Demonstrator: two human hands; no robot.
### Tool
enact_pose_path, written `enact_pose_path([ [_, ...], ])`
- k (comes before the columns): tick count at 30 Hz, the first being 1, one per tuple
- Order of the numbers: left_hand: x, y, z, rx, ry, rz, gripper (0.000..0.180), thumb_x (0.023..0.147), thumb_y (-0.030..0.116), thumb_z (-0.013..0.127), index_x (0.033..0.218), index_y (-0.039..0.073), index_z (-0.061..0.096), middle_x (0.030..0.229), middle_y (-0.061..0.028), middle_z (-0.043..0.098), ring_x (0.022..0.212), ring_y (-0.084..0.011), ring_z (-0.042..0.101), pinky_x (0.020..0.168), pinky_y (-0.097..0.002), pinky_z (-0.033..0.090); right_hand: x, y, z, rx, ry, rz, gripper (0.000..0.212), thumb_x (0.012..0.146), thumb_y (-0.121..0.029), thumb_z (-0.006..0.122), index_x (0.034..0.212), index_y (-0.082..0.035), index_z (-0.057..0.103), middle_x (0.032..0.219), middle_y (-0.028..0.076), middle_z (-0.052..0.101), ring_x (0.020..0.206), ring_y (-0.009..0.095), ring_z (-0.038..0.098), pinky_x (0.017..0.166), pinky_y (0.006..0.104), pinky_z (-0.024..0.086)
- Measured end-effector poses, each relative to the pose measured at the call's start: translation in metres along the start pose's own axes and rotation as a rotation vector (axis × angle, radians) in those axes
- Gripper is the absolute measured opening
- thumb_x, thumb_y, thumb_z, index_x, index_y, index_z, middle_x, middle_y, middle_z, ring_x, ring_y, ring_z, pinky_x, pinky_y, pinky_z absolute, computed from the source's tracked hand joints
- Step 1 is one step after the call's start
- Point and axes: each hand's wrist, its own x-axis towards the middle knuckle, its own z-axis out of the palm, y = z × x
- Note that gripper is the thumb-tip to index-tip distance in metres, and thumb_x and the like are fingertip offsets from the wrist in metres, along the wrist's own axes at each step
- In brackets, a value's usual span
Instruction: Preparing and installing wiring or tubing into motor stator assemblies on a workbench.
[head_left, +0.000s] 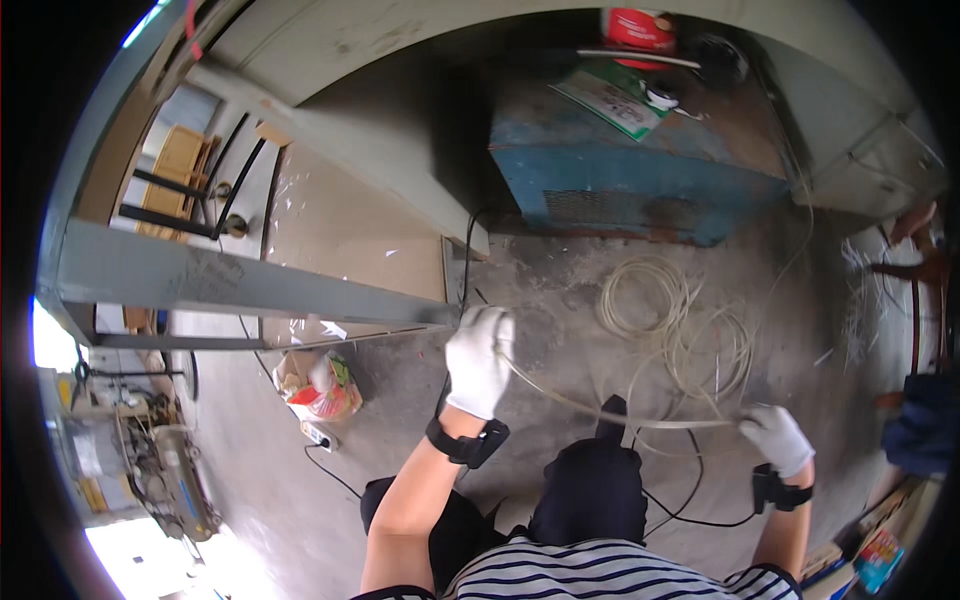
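Observation:
Both my hands wear white gloves. My left hand [482, 362] is closed on a length of pale translucent tubing [570, 402], near the end of a grey metal beam [260, 290]. The tubing sags from there over my knees to my right hand [777, 440], whose fingers are pinched round it. Loose coils of the same tubing [645, 298] lie on the concrete floor in front of me, and more loops spread beside them toward my right hand. Whether the held length joins these coils I cannot make out.
A worn blue metal cabinet [640, 190] stands ahead, with a green booklet [615, 100] and a red can [638, 30] on top. A plastic bag [325, 390] and a power strip [318, 436] lie at left. Black cable [710, 520] crosses the floor near my legs. White scraps [860, 310] lie at right.

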Motion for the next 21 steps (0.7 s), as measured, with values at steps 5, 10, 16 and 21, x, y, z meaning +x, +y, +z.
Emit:
enact_pose_path([
  [5, 0.001, 0.051, 0.002, 0.030, 0.050, 0.464, 0.021, 0.073, 0.012, 0.058, 0.092, 0.005, 0.061, 0.099, -0.0126, 0.060, 0.074, -0.0280, 0.061, 0.059, -0.0357, 0.051, 0.099, -0.087, 0.046, 1.140, 0.007, 0.009, 0.042, 0.090, -0.027, 0.055, 0.117, 0.005, 0.050, 0.109, 0.015, 0.059, 0.099, 0.023, 0.057, 0.085, 0.0323, 0.045],
  [10, -0.011, 0.073, 0.019, -0.052, -0.132, 0.697, 0.027, 0.067, 0.014, 0.055, 0.090, 0.002, 0.062, 0.110, -0.0131, 0.053, 0.095, -0.0257, 0.054, 0.062, -0.0301, 0.051, 0.166, -0.178, 0.043, 1.421, -0.063, 0.193, 0.021, 0.090, -0.023, 0.051, 0.089, -0.003, 0.054, 0.079, 0.007, 0.058, 0.074, 0.017, 0.057, 0.065, 0.0283, 0.046],
  [16, 0.024, 0.035, 0.023, -0.080, 0.116, 0.664, 0.043, 0.068, 0.013, 0.058, 0.109, 0.001, 0.053, 0.091, -0.0104, 0.051, 0.079, -0.0257, 0.055, 0.061, -0.0337, 0.049, 0.194, -0.163, 0.009, 0.723, 0.547, -0.180, 0.023, 0.087, -0.012, 0.053, 0.108, -0.001, 0.050, 0.083, 0.006, 0.056, 0.068, 0.012, 0.051, 0.065, 0.0267, 0.044],
  [21, 0.121, -0.029, 0.055, -0.297, 0.270, -0.195, 0.016, 0.087, 0.021, 0.049, 0.086, 0.008, 0.057, 0.080, -0.0179, 0.058, 0.076, -0.0392, 0.057, 0.066, -0.0482, 0.045, 0.271, -0.107, -0.034, -0.076, 0.895, -0.259, 0.030, 0.086, -0.011, 0.056, 0.109, 0.006, 0.047, 0.099, 0.018, 0.055, 0.082, 0.030, 0.053, 0.077, 0.0364, 0.042],
])
